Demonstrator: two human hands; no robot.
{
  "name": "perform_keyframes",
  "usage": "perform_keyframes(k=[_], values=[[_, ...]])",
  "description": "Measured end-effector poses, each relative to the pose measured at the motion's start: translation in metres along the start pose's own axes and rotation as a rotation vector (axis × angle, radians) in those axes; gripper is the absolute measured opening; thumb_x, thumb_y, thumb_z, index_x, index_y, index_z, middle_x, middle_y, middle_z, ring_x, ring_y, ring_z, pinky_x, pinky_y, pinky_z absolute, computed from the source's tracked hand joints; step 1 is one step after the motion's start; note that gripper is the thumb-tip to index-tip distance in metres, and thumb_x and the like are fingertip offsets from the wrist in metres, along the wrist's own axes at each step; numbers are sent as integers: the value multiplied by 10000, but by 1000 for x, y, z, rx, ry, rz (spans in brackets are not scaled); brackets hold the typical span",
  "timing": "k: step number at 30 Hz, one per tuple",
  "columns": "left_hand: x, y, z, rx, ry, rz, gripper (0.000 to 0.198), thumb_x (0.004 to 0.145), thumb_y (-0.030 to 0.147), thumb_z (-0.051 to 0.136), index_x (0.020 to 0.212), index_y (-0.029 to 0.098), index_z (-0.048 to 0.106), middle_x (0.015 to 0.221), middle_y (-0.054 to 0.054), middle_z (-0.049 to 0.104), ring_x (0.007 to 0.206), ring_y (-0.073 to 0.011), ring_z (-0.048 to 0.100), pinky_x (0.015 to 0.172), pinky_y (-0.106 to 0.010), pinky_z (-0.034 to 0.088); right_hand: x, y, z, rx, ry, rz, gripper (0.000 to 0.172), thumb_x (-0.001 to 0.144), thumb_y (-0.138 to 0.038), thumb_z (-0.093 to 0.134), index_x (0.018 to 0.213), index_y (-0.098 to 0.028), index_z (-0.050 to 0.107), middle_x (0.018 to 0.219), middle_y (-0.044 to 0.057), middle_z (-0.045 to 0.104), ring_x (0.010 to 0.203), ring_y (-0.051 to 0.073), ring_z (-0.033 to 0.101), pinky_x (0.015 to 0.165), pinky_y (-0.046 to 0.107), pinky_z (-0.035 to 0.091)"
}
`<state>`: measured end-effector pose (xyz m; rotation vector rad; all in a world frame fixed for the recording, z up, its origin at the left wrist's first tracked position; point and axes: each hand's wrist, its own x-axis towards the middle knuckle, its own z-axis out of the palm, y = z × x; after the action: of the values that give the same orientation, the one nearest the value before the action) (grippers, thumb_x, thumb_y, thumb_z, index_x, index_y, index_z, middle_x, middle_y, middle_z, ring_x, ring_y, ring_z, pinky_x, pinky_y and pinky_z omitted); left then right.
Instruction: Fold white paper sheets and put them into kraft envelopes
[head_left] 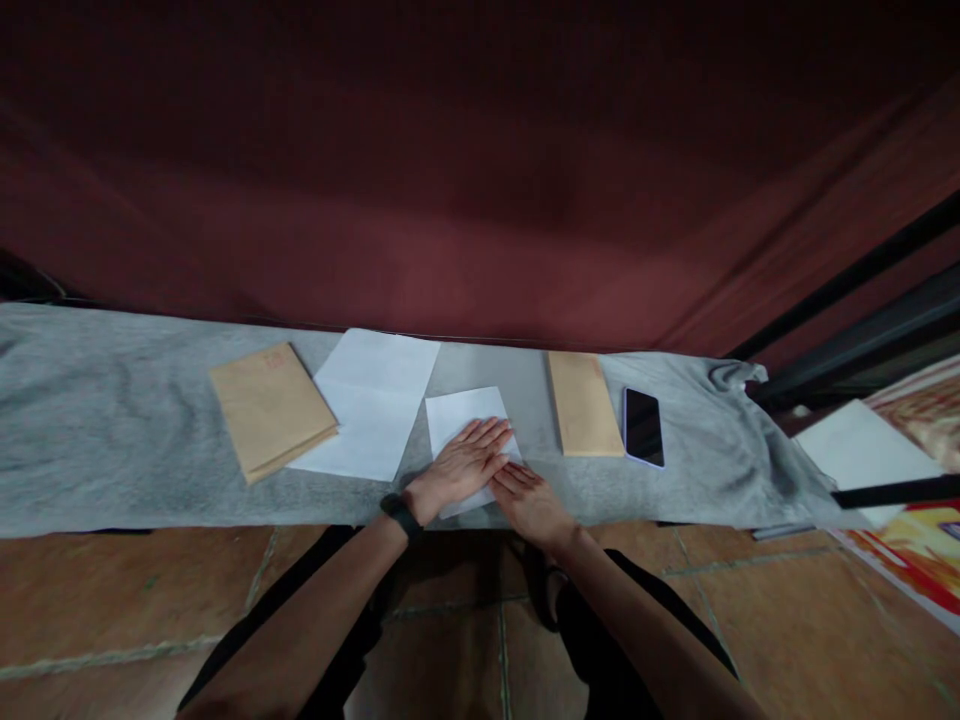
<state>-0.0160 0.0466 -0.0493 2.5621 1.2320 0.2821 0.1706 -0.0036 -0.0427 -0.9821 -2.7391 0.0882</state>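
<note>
A folded white sheet of paper (pixel 459 410) lies in front of me on the grey cloth. My left hand (pixel 471 455), with a dark band on its wrist, rests flat across the paper with its fingers stretched out. Beside it, my right hand (pixel 529 505) lies flat along the paper's right edge, its fingertips close to or touching the left hand. Larger white sheets (pixel 375 395) with a crease lie to the left. Partly on top of them sits a stack of brown envelopes (pixel 274 410). Another brown envelope (pixel 586 405) lies to the right of my hands.
A phone (pixel 643 428) with a dark screen lies right of the single envelope. Grey cloth (pixel 112 420) covers the long, narrow surface, bunched at its right end. A dark red wall (pixel 450 250) rises behind it. Printed boards (pixel 922 540) stand at the far right, above the tiled floor (pixel 750 620).
</note>
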Motion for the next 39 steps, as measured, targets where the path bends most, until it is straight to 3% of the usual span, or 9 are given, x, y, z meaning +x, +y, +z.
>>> perform_keyframes(k=[7,11,14,17,21,27,32,39], values=[[9,-29,-4,143,87,-135,532,1062,412,231,1558,268,359,1639,-14,328,1537,-209,236,1265,-467,152,-3,1,-2,2,-3,-44,383,979,-146,545,1357,-163,600,1440,94,601,1313,225,576,1161,390,439],[9,-44,-10,207,134,-266,544,1052,404,255,1558,236,363,1640,-47,324,1534,-244,247,1257,-492,173,-4,1,-5,21,-18,-41,368,991,-155,538,1353,-169,602,1452,82,592,1321,212,571,1162,373,437],[10,-41,-14,212,158,-323,560,1050,397,259,1555,183,368,1637,-86,324,1535,-266,240,1254,-508,177,-4,0,-5,33,-27,-37,366,992,-152,537,1350,-183,605,1450,77,594,1314,210,577,1160,374,438],[15,-25,-12,159,145,-190,548,1060,390,237,1569,216,335,1650,-42,304,1547,-225,202,1265,-468,166,-4,-5,-3,45,-32,-41,371,1000,-153,518,1360,-196,595,1432,79,610,1302,206,586,1150,372,445],[21,-6,-3,97,36,-26,524,1066,406,231,1553,271,365,1638,19,333,1542,-191,213,1269,-446,164,-4,-11,-2,60,-53,-45,355,1014,-180,497,1355,-182,597,1378,94,649,1293,215,590,1143,375,449],[20,-22,-2,146,73,-125,553,1057,417,234,1570,237,335,1637,-25,336,1543,-211,216,1268,-454,164,-4,-10,-6,118,-70,-28,384,1028,-221,474,1404,-191,547,1492,90,551,1361,207,527,1195,390,383],[11,-35,-8,149,88,-211,573,1052,431,234,1564,203,349,1647,-64,305,1544,-239,212,1264,-468,173,-4,-3,-3,202,-84,-17,557,995,-370,555,1497,-155,442,1591,106,416,1464,230,392,1252,432,281],[-26,-24,-24,-37,64,-180,571,1052,485,261,1518,201,427,1590,-74,422,1506,-198,317,1236,-421,286,3,0,0,156,-100,92,565,997,-284,523,1533,-170,386,1610,121,373,1492,249,348,1264,514,209]])
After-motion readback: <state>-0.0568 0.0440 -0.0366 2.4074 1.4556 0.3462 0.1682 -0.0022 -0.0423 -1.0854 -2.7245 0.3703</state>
